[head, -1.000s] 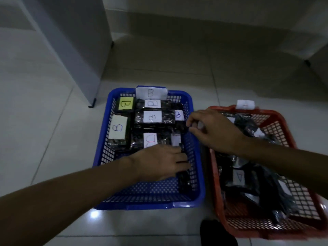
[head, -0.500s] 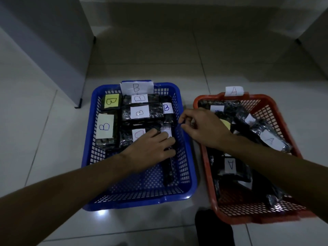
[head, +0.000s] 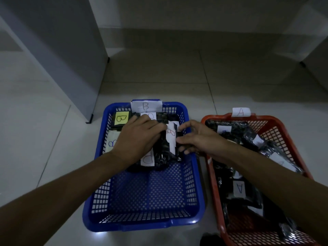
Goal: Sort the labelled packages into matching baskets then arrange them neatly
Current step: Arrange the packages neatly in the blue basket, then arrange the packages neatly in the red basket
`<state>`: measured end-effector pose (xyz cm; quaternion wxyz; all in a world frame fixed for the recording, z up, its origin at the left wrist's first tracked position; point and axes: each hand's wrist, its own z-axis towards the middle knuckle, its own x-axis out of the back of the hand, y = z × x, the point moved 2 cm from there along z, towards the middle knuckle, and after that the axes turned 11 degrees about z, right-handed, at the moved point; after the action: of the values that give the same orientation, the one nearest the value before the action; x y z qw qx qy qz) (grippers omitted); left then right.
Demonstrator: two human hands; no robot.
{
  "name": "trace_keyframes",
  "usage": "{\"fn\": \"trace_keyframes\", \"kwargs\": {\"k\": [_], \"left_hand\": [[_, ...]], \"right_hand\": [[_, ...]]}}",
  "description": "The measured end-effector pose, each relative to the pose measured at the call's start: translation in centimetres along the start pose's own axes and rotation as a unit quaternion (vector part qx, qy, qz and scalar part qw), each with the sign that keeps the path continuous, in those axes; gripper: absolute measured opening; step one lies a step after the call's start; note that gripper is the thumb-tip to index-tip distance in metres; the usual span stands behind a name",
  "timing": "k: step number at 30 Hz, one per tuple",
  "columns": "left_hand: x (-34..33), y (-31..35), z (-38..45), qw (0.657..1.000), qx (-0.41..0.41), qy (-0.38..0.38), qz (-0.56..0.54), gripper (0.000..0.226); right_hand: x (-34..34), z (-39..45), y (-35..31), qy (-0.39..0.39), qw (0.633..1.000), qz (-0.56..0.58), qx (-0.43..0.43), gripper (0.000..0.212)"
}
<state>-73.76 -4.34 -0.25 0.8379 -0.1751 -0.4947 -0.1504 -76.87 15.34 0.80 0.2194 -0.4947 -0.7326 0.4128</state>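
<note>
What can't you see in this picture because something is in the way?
Head view only:
- Left hand covers several black packages in the blue plastic basket.
- Right forearm hides part of the red plastic basket.
- That basket's near corner is cut off by the frame edge.
- A white label there is too dim to read.

— Indoors, on a bare tiled floor; pale glossy tiles with thin grout lines, dimly lit, a small lamp glint near the bottom.

— Home or storeroom?

— Hard to tell. Looks like a plain back room or a corner of a home used for sorting. Two plastic mesh baskets set straight on the floor, side by side: a blue basket tagged with a paper "B" label and a red basket tagged with an "A" label.

— Furniture?

— Only a grey cabinet panel on small black feet at the left, and part of another unit at far right. Plain pale wall behind.
</note>
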Motion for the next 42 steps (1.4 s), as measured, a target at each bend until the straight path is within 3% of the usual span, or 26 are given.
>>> {"fn": "trace_keyframes", "kwargs": {"k": [4,8,10,12,16,20,22,35,39,42], "left_hand": [[0.2,-0.1,0.8,0.999,0.026,0.002,-0.046,0.025],[-1.2,-0.4,1.2,0.996,0.051,-0.037,-0.070,0.026],[-1.8,-0.6,1.3,0.992,0.077,-0.053,-0.085,0.031],[-2.2,-0.8,1.5,0.990,0.078,-0.065,-0.096,0.038],[-3.4,-0.6,1.5,0.985,0.029,-0.154,-0.073,0.049],[-4.1,-0.8,1.1,0.981,0.059,-0.164,-0.080,0.043],[-4.2,-1.1,1.1,0.981,0.061,-0.166,-0.085,0.040],[-3.6,-1.8,0.5,0.974,0.073,-0.182,-0.109,0.037],[-2.8,-2.6,1.3,0.979,0.074,-0.154,-0.113,0.036],[-1.8,-2.5,3.3,0.982,0.086,-0.118,-0.123,0.026]], "right_hand": [[-0.1,0.1,-0.4,0.002,0.999,0.038,0.011,0.064],[0.1,0.6,-1.2,-0.002,0.985,-0.165,0.058,0.109],[0.1,1.0,-1.3,-0.004,0.971,-0.224,0.081,0.116],[0.1,1.5,-1.3,0.021,0.939,-0.319,0.125,0.111],[-0.5,2.3,-1.2,0.067,0.859,-0.469,0.195,0.078],[-1.4,3.3,-1.3,0.096,0.750,-0.614,0.227,0.061],[-1.4,3.5,-1.3,0.103,0.726,-0.640,0.230,0.061],[-0.5,3.7,-0.1,0.090,0.714,-0.645,0.256,0.057],[0.3,2.6,-0.3,0.100,0.734,-0.618,0.262,0.072],[1.5,1.0,-1.4,0.147,0.760,-0.576,0.262,0.065]]}}
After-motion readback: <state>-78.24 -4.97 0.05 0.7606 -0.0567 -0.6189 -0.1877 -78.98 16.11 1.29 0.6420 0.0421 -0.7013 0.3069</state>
